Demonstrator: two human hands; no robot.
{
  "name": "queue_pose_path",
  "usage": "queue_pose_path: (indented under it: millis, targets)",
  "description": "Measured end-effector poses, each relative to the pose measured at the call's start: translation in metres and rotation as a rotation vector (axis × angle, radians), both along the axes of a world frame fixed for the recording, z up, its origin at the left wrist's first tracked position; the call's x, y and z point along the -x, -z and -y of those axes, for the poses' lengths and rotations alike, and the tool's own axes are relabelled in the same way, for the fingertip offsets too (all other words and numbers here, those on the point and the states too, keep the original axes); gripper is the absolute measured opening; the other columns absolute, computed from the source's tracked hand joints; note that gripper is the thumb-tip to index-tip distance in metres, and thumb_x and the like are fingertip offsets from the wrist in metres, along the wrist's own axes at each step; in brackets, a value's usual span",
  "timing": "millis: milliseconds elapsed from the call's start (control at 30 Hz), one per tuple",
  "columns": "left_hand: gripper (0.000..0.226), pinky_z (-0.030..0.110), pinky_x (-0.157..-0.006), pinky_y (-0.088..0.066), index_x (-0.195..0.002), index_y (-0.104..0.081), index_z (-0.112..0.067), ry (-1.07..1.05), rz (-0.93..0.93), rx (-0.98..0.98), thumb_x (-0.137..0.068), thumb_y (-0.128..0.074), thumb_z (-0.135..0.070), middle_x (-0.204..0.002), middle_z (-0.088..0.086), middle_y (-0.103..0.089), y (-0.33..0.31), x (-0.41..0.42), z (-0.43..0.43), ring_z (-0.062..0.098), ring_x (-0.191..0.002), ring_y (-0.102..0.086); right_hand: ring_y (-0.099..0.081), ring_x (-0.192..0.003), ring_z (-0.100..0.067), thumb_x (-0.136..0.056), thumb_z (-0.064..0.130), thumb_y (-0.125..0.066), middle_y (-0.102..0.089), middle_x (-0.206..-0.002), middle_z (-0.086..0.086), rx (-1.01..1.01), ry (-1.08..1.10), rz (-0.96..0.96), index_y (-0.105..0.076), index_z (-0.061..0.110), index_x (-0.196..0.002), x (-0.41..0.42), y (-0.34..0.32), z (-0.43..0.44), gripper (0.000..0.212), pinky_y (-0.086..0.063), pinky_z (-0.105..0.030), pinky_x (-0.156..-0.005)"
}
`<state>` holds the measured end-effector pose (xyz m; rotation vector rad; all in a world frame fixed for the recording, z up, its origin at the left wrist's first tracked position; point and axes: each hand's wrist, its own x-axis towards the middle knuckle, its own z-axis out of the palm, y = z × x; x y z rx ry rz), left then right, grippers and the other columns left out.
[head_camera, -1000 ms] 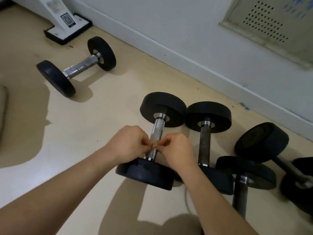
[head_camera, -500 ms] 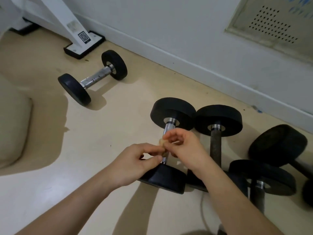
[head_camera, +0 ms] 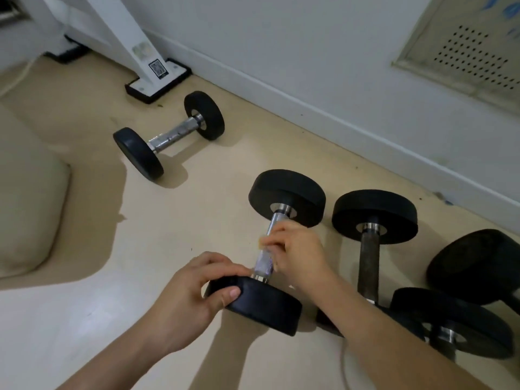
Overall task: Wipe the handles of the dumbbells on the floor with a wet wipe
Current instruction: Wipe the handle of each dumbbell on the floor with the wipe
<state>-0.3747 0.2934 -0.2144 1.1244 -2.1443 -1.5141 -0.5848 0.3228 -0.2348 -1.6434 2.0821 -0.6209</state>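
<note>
So the nearest dumbbell (head_camera: 287,194) lay on the floor (head_camera: 197,220), handle (head_camera: 275,223) pointing away from the camera. The left hand (head_camera: 194,294) gripped its near black weight, thumb on the rim. The right hand (head_camera: 301,249) was curled over mid-handle, pinching a small beige wipe (head_camera: 260,243) against the metal. Another dumbbell (head_camera: 374,215) sat just beside it on the right.

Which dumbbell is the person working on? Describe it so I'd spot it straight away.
Start at the white baseboard and find the row of dumbbells beside it. It is the leftmost dumbbell of that row. Unlike its dark-handled neighbour, its handle is shiny, and the left hand and right hand hold it.
</note>
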Motion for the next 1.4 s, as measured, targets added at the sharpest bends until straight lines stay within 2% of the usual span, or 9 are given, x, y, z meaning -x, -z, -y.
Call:
queue_pose_path:
  millis: [233, 367, 600, 767, 867, 967, 1133, 1267, 1400]
  targets:
    - [0.026, 0.014, -0.083, -0.05, -0.107, -0.065, -0.047, -0.158, 0.097, 0.052, -0.088, -0.06, -0.031, -0.108, -0.022, -0.056, 0.001, -0.023, -0.002, -0.001, -0.106, -0.055, -0.061, -0.079, -0.006, -0.084, 0.005, -0.066, -0.068, -0.095, 0.004, 0.167, 0.355, 0.076, -0.075, 0.014, -0.091, -0.016, 0.013, 0.014, 0.015, -0.04, 0.0, -0.069]
    - [0.056, 0.021, -0.092, -0.044, -0.122, -0.055, -0.048, -0.164, 0.236, 0.048, -0.072, -0.051, -0.073, -0.115, -0.031, -0.055, -0.003, -0.031, -0.002, -0.009, -0.108, -0.051, -0.066, -0.059, -0.009, -0.077, 0.004, -0.072, -0.07, -0.069, 0.009, 0.033, 0.472, 0.557, -0.073, 0.021, -0.07, -0.03, 0.008, 0.001, 0.018, -0.055, -0.022, -0.061]
    - [0.06, 0.033, -0.098, -0.044, -0.126, -0.031, -0.065, -0.158, 0.303, -0.06, -0.068, -0.044, -0.069, -0.116, -0.022, -0.058, -0.003, -0.038, 0.008, 0.006, -0.111, -0.056, -0.062, -0.083, -0.009, -0.082, -0.001, -0.06, -0.068, -0.093, 0.006, 0.238, 0.358, 0.17, -0.076, 0.018, -0.088, -0.031, 0.009, 0.039, 0.026, -0.041, -0.006, -0.078]
    - [0.051, 0.028, -0.095, -0.038, -0.125, -0.03, -0.066, -0.177, 0.307, -0.154, -0.075, -0.039, -0.068, -0.112, -0.032, -0.053, -0.005, -0.037, 0.012, 0.004, -0.112, -0.051, -0.065, -0.077, 0.002, -0.078, 0.003, -0.071, -0.073, -0.085, 0.01, -0.018, 0.24, 0.506, -0.078, 0.019, -0.079, -0.049, 0.004, 0.006, 0.017, -0.05, -0.014, -0.077]
    - [0.063, 0.023, -0.09, -0.038, -0.134, -0.025, -0.057, -0.128, 0.341, -0.154, -0.077, -0.044, -0.077, -0.118, -0.027, -0.054, -0.002, -0.039, 0.014, -0.005, -0.107, -0.051, -0.061, -0.07, 0.005, -0.081, -0.003, -0.065, -0.066, -0.09, 0.003, 0.182, 0.312, 0.368, -0.077, 0.013, -0.088, -0.033, 0.0, 0.033, 0.021, -0.044, -0.001, -0.064]
    - [0.069, 0.021, -0.089, -0.039, -0.137, -0.026, -0.05, -0.117, 0.351, -0.142, -0.075, -0.045, -0.073, -0.116, -0.023, -0.057, 0.0, -0.038, 0.017, -0.004, -0.104, -0.053, -0.062, -0.08, -0.007, -0.081, -0.002, -0.061, -0.066, -0.093, 0.002, 0.199, 0.286, 0.208, -0.076, 0.015, -0.09, -0.033, 0.007, 0.046, 0.024, -0.05, -0.015, -0.078]
    - [0.063, 0.023, -0.095, -0.035, -0.138, -0.029, -0.048, -0.209, 0.278, -0.226, -0.082, -0.052, -0.065, -0.128, -0.015, -0.05, 0.001, -0.039, 0.018, 0.008, -0.12, -0.047, -0.065, -0.083, -0.005, -0.076, 0.006, -0.074, -0.071, -0.09, 0.007, -0.057, 0.101, 0.421, -0.078, 0.016, -0.082, -0.057, 0.006, 0.013, 0.012, -0.052, -0.021, -0.083]
    - [0.045, 0.025, -0.103, -0.028, -0.137, -0.04, -0.039, -0.177, 0.331, 0.392, -0.095, -0.051, -0.027, -0.141, -0.006, -0.041, -0.01, -0.044, 0.021, 0.016, -0.132, -0.034, -0.064, -0.079, -0.013, -0.083, 0.003, -0.065, -0.065, -0.097, -0.003, 0.13, 0.27, 0.313, -0.076, 0.01, -0.091, -0.042, 0.007, 0.056, 0.016, -0.055, -0.026, -0.078]
    - [0.054, 0.028, -0.105, -0.031, -0.139, -0.031, -0.05, 0.104, 0.428, 0.502, -0.087, -0.034, -0.068, -0.146, -0.007, -0.033, -0.011, -0.047, 0.01, 0.019, -0.131, -0.03, -0.064, -0.08, -0.013, -0.082, 0.004, -0.063, -0.068, -0.094, -0.002, 0.194, 0.327, 0.296, -0.076, 0.015, -0.091, -0.057, 0.016, 0.061, 0.019, -0.053, -0.027, -0.079]
